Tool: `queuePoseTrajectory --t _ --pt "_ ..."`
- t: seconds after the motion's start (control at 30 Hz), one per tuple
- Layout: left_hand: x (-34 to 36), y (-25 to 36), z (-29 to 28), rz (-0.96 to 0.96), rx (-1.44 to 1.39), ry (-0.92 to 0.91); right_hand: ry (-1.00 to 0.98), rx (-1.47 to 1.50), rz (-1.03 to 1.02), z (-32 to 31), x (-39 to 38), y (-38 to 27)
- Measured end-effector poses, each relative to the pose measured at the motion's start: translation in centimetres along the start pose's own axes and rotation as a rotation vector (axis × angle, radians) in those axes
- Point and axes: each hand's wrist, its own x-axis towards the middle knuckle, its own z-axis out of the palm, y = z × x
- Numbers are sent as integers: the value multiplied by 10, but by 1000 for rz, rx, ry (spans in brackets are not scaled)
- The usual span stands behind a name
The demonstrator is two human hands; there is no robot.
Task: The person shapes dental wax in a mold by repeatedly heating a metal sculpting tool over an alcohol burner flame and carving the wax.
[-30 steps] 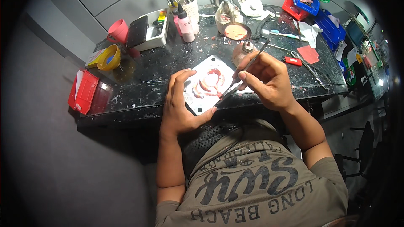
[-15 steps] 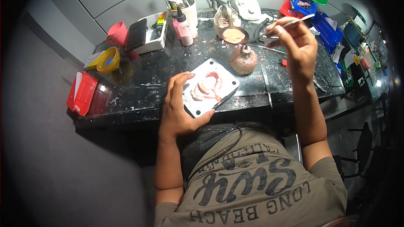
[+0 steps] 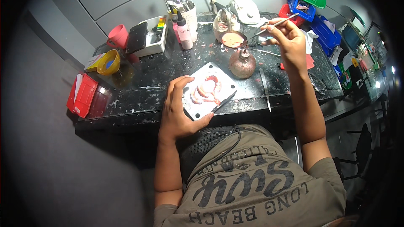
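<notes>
My left hand (image 3: 179, 105) grips a white rectangular plate (image 3: 223, 75) with black dots at its corners, fingers on the far left edge and thumb on the near edge. On the plate lie curved pink-and-red wax pieces (image 3: 207, 89), shaped like dental arches. My right hand (image 3: 290, 42), raised over the right of the bench, pinches a thin metal wax spatula (image 3: 280, 23). Its working end points left, close to a small dark pan (image 3: 245, 38) of pink wax (image 3: 232, 39). Just nearer stands a round spirit burner (image 3: 242, 65); I cannot make out a flame.
Another metal spatula (image 3: 265, 88) lies near the bench edge. Behind are squeeze bottles (image 3: 184, 33), a tool cup (image 3: 190, 17) and a white tray (image 3: 153, 46). A pink cup (image 3: 118, 35), yellow bowl (image 3: 108, 62) and red box (image 3: 84, 96) stand left; blue bins (image 3: 326, 33) stand right.
My right hand has moved slightly left with the spatula, bringing its working end closer to the pan and burner. My left hand and the plate stay nearly in place.
</notes>
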Motion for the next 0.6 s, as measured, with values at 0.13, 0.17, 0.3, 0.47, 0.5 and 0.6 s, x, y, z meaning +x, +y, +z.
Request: queuePoseTrajectory --t 0.13,0.17,0.3,0.47,0.5,0.6 --pt "1 0 1 -2 -7 -2 -7 196 90 -26 -4 8" --pt "1 1 1 -3 -11 -5 -5 174 108 -29 -7 11" --pt "0 1 0 -2 -14 -2 38 109 115 -28 -12 20" --pt "0 0 0 5 -1 -5 28 106 112 -20 -15 12" --pt "1 0 0 2 0 -5 30 118 115 -15 -19 8" --pt "1 1 1 -3 -20 -1 -95 113 95 6 -37 -5"
